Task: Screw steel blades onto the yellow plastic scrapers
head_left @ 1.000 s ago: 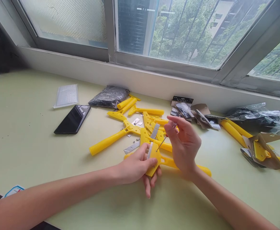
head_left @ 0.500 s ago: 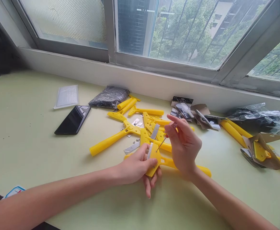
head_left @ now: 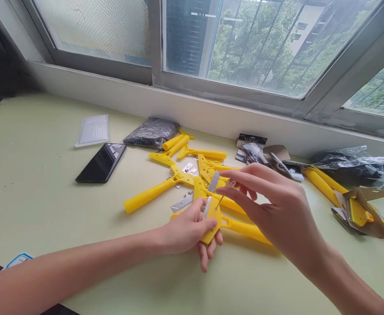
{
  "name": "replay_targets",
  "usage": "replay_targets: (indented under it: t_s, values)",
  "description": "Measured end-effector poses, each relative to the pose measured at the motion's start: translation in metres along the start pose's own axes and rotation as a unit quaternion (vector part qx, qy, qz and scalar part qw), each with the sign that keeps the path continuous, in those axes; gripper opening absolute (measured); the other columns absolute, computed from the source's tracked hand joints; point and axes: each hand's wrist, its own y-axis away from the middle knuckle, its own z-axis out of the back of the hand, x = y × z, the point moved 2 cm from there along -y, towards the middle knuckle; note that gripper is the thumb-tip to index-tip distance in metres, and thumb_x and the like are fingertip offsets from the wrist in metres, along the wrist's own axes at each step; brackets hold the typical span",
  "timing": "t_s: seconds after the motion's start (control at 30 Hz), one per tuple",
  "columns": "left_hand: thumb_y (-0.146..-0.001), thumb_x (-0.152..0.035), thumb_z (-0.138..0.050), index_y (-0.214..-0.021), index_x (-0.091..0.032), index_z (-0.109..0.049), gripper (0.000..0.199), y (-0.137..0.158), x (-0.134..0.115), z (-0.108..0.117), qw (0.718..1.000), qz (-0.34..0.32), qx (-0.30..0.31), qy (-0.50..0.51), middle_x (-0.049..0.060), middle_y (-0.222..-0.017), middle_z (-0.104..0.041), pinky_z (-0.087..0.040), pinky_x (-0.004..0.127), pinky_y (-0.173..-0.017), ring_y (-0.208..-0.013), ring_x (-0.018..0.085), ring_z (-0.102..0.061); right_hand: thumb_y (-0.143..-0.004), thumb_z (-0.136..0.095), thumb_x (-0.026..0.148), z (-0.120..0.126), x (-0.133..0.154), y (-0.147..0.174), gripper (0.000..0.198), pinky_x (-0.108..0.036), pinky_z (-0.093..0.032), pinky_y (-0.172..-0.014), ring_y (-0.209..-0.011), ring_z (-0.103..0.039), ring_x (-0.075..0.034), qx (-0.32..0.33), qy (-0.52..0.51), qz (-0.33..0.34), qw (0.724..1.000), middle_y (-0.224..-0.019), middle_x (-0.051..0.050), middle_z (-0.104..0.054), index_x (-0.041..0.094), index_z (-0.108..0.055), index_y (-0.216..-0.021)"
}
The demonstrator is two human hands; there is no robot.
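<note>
My left hand (head_left: pixel 187 229) grips a yellow scraper (head_left: pixel 215 217) by its head, thumb on top and fingers beneath. A metal blade (head_left: pixel 206 208) lies along the head's left edge, and the handle extends right, partly behind my right wrist. My right hand (head_left: pixel 273 201) holds a small screwdriver (head_left: pixel 230 183) between thumb and fingertips. Its thin shaft slants down to a screw (head_left: pixel 216 208) in the scraper head. Just beyond lie more yellow scrapers (head_left: pixel 152 194), loose blades (head_left: pixel 182 203) and several small nuts or screws, some overlapping.
A black phone (head_left: pixel 101 164) and a white packet (head_left: pixel 93 130) lie left. Behind the scrapers sits a dark plastic-wrapped bundle (head_left: pixel 152 131). Packaging cards (head_left: pixel 252 142), more scrapers with opened cardboard (head_left: pixel 359 210) and a clear bag (head_left: pixel 352 164) are right, below the window.
My right hand has turned and its fingers have shifted on the screwdriver, the back of the hand now showing more. The left hand keeps the scraper nearly in place. The view has shifted slightly.
</note>
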Motion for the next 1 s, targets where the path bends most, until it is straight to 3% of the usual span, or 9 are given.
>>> replay_targets:
  t_s: [0.1,0.3,0.43,0.6,0.73,0.83,0.93,1.0]
  values:
    - [-0.102,-0.030,-0.047,-0.116,-0.023,-0.028,0.024,0.000,-0.001,-0.001,1.000,0.006,-0.007,-0.008,-0.001,-0.082,-0.063,-0.052,0.021,-0.041,-0.048,0.010,-0.059,-0.095,-0.066,0.015,0.001,0.007,0.001,0.018,-0.024,-0.050,-0.059,-0.070,-0.060,-0.010,-0.001,0.024,0.016,1.000,-0.091,-0.005,-0.069,0.019,-0.076,-0.110]
    - [-0.099,-0.037,-0.054,-0.112,-0.024,-0.029,0.031,0.000,-0.002,-0.001,1.000,0.004,-0.009,-0.010,-0.002,-0.083,-0.062,-0.054,0.023,-0.043,-0.050,0.010,-0.059,-0.095,-0.056,0.003,0.002,0.011,0.005,0.035,-0.023,-0.058,-0.076,-0.095,-0.071,-0.012,0.021,0.026,0.025,0.999,-0.115,-0.005,-0.073,0.020,-0.072,-0.122]
    - [-0.101,-0.035,-0.051,-0.113,-0.024,-0.028,0.028,0.000,-0.001,-0.001,1.000,0.009,-0.005,-0.011,-0.002,-0.083,-0.062,-0.055,0.023,-0.042,-0.049,0.010,-0.059,-0.094,-0.062,0.007,0.004,0.013,0.006,0.037,-0.022,-0.059,-0.081,-0.094,-0.073,-0.011,0.004,0.021,0.035,0.999,-0.117,-0.004,-0.075,0.020,-0.069,-0.128]
    - [-0.103,-0.029,-0.046,-0.113,-0.024,-0.028,0.022,0.000,0.001,0.000,1.000,-0.003,-0.005,-0.006,-0.001,-0.083,-0.063,-0.056,0.023,-0.041,-0.050,0.010,-0.060,-0.095,-0.068,0.014,0.001,0.011,0.007,0.028,-0.023,-0.059,-0.073,-0.085,-0.073,-0.012,-0.014,0.064,0.082,0.994,-0.111,-0.006,-0.077,0.018,-0.071,-0.122]
    - [-0.102,-0.033,-0.049,-0.112,-0.024,-0.028,0.025,-0.001,0.003,0.001,1.000,0.004,-0.003,-0.005,0.001,-0.084,-0.065,-0.054,0.023,-0.039,-0.047,0.011,-0.060,-0.094,-0.067,0.012,0.005,0.005,0.004,0.021,-0.019,-0.059,-0.067,-0.076,-0.072,-0.009,-0.027,0.038,0.027,0.999,-0.104,-0.002,-0.079,0.020,-0.075,-0.111]
    - [-0.099,-0.038,-0.057,-0.111,-0.024,-0.028,0.034,-0.001,0.002,0.002,1.000,0.005,-0.013,0.001,0.001,-0.083,-0.066,-0.055,0.024,-0.040,-0.047,0.011,-0.060,-0.095,-0.062,0.012,0.009,0.002,0.002,0.025,-0.020,-0.058,-0.065,-0.071,-0.071,-0.009,0.021,0.020,-0.013,1.000,-0.094,0.000,-0.078,0.022,-0.075,-0.114]
    - [-0.097,-0.039,-0.059,-0.113,-0.024,-0.029,0.037,-0.001,0.000,0.001,1.000,0.006,-0.016,0.006,0.001,-0.083,-0.066,-0.055,0.023,-0.040,-0.047,0.011,-0.060,-0.096,-0.059,0.013,0.010,0.002,0.001,0.030,-0.021,-0.058,-0.069,-0.079,-0.072,-0.011,0.063,-0.009,-0.046,0.997,-0.097,0.001,-0.077,0.024,-0.071,-0.121]
    - [-0.097,-0.038,-0.059,-0.114,-0.024,-0.030,0.037,0.000,0.000,0.001,1.000,0.004,-0.010,0.007,0.001,-0.082,-0.067,-0.053,0.023,-0.040,-0.047,0.012,-0.060,-0.095,-0.063,0.017,0.009,0.003,0.001,0.024,-0.020,-0.057,-0.069,-0.076,-0.070,-0.010,0.066,-0.026,-0.056,0.996,-0.092,0.002,-0.076,0.024,-0.072,-0.116]
